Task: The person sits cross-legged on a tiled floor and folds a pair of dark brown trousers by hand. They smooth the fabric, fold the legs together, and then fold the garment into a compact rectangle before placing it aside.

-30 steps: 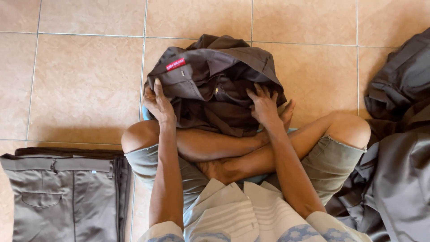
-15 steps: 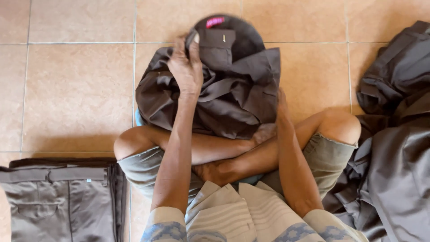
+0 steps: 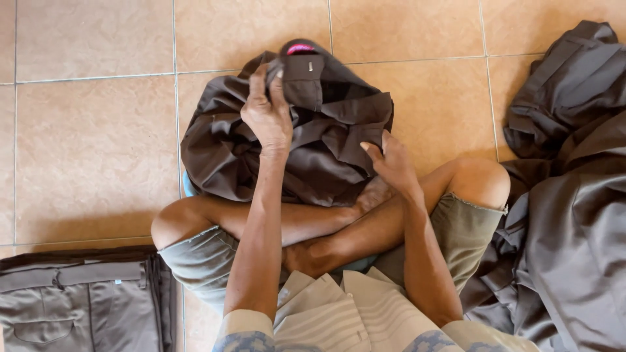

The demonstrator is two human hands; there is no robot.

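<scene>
Compared with half a second before, the right hand [image 3: 391, 163] has come up from behind the dark brown trousers [image 3: 293, 140] and now rests half-open on their 4 o'clock edge, while the left hand [image 3: 268, 117] still pinches the waistband at 12 o'clock. The trousers lie bunched on the orange tiled floor [image 3: 85, 137] before the crossed legs, with folded grey trousers [image 3: 78, 300] at 8 o'clock and a heap of dark garments [image 3: 567, 182] at 3 o'clock.

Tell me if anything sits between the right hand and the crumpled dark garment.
Nothing visible does. The right hand already rests on the dark garment at its lower right edge, and the left hand grips its upper folds.
</scene>
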